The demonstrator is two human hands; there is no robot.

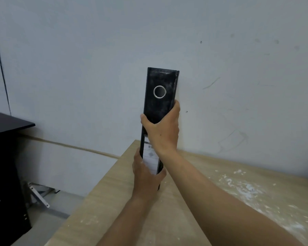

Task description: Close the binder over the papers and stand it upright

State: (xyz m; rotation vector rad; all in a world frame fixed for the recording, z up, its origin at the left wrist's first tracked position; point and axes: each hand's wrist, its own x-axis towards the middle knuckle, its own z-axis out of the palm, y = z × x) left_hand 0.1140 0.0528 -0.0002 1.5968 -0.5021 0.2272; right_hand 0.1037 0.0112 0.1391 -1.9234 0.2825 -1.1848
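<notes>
The pale wall (96,50) is filling most of the view behind the binder, and the wooden table (185,201), dusted with white specks to the binder's right, is carrying the black binder (160,103), which is standing upright on its lower end near the table's far left corner, spine with its metal ring hole (159,91) and white label (151,155) facing the camera. The right hand (163,132) is wrapping its grip closed around the binder's spine just below the ring hole, while the left hand (146,176) is closing its grip around the binder's lower part, over the label's bottom, just above the table
</notes>
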